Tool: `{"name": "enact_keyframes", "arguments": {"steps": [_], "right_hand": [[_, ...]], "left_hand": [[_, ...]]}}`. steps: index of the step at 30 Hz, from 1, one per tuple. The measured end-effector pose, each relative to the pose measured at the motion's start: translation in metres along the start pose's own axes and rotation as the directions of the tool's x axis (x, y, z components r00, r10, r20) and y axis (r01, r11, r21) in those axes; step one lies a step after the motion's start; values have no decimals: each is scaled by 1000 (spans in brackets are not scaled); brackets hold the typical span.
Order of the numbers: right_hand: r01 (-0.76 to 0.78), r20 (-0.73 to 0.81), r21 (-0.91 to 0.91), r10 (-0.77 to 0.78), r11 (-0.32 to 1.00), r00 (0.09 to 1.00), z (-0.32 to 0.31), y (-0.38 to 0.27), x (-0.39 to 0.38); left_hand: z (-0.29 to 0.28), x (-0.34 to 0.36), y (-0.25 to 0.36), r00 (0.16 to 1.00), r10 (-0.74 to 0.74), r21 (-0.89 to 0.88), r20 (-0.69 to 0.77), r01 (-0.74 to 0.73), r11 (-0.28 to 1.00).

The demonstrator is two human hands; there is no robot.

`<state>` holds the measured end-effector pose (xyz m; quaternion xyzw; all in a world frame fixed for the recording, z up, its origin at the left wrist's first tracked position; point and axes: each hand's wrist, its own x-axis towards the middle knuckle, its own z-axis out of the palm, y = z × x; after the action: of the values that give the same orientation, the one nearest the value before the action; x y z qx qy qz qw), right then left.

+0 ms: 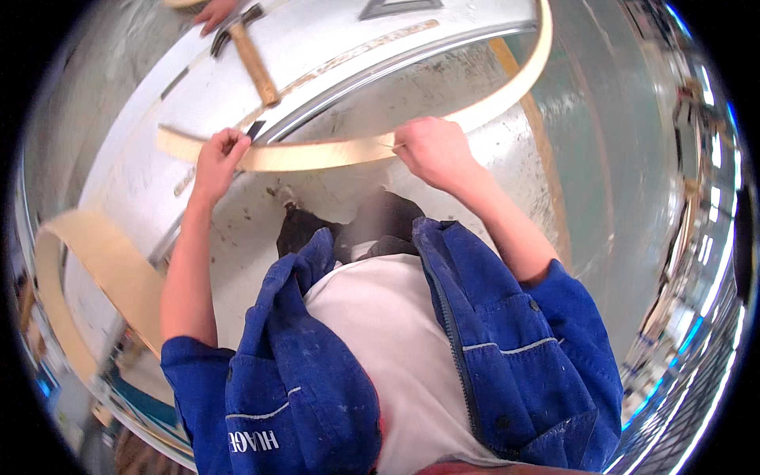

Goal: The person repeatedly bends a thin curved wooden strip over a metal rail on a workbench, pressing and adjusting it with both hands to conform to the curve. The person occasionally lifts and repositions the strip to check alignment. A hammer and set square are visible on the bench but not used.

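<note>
The strip (pixel 317 157) is long, thin and pale yellow, like bare wood, with fine lines along its flat side. It is up in front of the person's belly, in both hands. Its left end is over the white table (pixel 207 107). Its right part bends round in a big smooth curve, up past the floor (pixel 617 182), which is grey-green and shiny.

The left hand (pixel 218 162) has its grip pinching the strip near that left end, with thumb and fingers close together. A small flat black piece (pixel 256 130) is right by the fingertips; I cannot tell if they touch it. The right hand (pixel 435 150) is curled tight like a fist, its grip on the strip farther along. A thin bit pokes out of it, too blurry to name.

On the table lies a hammer (pixel 255 67) with a dark metal claw head and a smooth brown wood handle. Near it is a narrow, scuffed stick (pixel 372 49), and farther off a grey frame (pixel 400 8) with slanted sides. Another person's hand (pixel 215 13) is near the hammer head. At the left stands a wide tan loop (pixel 119 261), bent round and smooth. The person's jacket (pixel 507 332) is thick, wrinkly blue cloth.
</note>
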<state>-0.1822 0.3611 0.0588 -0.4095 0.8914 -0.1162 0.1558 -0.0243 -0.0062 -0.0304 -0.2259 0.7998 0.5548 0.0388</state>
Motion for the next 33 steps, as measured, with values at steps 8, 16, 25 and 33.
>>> {"name": "enact_keyframes", "arguments": {"steps": [8, 16, 25, 33], "right_hand": [[-397, -59, 641, 558, 657, 828, -32, 9, -100], [-559, 104, 584, 629, 588, 770, 93, -35, -121], [-572, 62, 467, 620, 674, 782, 148, -97, -77], [336, -10, 911, 804, -238, 595, 175, -130, 37]], "left_hand": [[-44, 5, 31, 988, 86, 38, 129, -92, 995], [-92, -3, 54, 781, 434, 464, 449, -618, 635], [-96, 3, 49, 702, 321, 546, 635, -702, 457], [-95, 13, 58, 520, 438, 505, 734, -848, 160]]}}
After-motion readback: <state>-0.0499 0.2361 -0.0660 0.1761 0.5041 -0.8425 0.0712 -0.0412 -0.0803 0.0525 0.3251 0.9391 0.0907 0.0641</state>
